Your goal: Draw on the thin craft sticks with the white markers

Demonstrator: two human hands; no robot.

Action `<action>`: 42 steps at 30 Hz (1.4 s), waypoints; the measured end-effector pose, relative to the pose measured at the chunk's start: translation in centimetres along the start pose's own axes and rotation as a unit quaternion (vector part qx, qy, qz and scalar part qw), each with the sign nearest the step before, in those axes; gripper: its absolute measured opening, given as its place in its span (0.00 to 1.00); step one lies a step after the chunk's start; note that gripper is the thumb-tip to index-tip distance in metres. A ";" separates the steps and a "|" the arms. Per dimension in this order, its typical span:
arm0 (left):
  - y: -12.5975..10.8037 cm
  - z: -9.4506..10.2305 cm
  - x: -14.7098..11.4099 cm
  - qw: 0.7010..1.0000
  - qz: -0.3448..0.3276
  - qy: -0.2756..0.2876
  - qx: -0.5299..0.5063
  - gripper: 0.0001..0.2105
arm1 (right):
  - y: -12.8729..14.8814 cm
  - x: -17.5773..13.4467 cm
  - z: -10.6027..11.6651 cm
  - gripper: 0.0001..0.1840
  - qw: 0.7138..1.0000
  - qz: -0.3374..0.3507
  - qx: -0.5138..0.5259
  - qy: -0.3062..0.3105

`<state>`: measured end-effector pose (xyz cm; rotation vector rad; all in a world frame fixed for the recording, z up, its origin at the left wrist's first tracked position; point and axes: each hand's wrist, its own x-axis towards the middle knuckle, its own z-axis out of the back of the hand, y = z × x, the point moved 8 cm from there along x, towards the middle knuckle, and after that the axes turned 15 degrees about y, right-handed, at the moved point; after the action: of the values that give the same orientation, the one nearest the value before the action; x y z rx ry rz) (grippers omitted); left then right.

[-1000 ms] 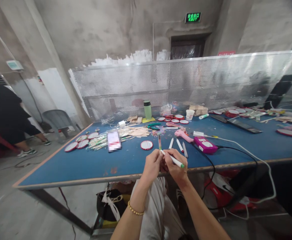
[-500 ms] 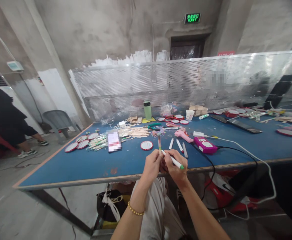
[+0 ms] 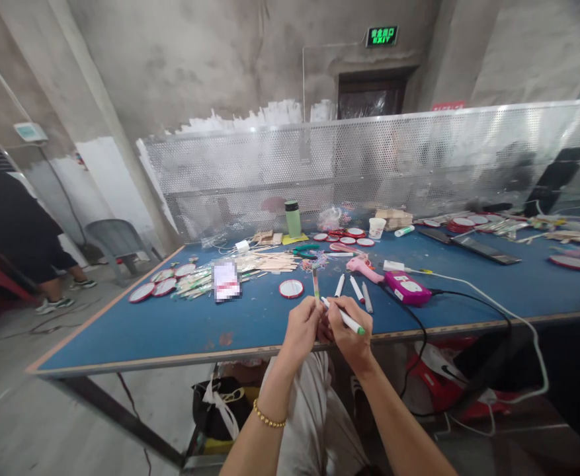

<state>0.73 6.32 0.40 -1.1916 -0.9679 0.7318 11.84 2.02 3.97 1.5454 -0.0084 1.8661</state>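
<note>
My left hand (image 3: pixel 303 325) is closed around a flat wooden stick (image 3: pixel 315 283), upright at the table's front edge, its face coloured in dark, red and green bands. In my right hand (image 3: pixel 352 328) is a white marker (image 3: pixel 345 317) with a green end, held like a pen, its tip close beside the stick. Whether the tip touches the stick I cannot tell. Just beyond my hands lie several more markers (image 3: pixel 356 289) and a round red-rimmed disc (image 3: pixel 291 288). Both hands' lower fingers are partly hidden.
On the blue table (image 3: pixel 135 337) are a pile of wooden sticks (image 3: pixel 270 262), a green bottle (image 3: pixel 293 219), a paper cup (image 3: pixel 376 228), pliers (image 3: pixel 305 250), a purple box (image 3: pixel 407 289) with cables and a pink handle (image 3: pixel 366 268). A mesh divider (image 3: pixel 250 158) stands behind. Another person (image 3: pixel 16 231) stands at left.
My hands, the stick and the marker stay almost in the same place. At the far left, the other person has shifted slightly and a hand now shows.
</note>
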 end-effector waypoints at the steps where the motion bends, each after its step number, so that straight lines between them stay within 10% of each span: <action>1: 0.0 -0.1 0.0 1.000 0.002 0.002 -0.006 0.19 | 0.0 -0.1 0.1 0.10 1.000 -0.002 -0.003 -0.008; 42: 0.1 0.2 0.0 1.000 -0.008 -0.011 0.012 0.19 | 0.2 0.1 -0.5 0.09 1.000 0.012 0.017 0.017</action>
<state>0.55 6.41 0.34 -1.1555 -0.9822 0.7439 11.34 2.11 3.96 1.5415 0.0203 1.9210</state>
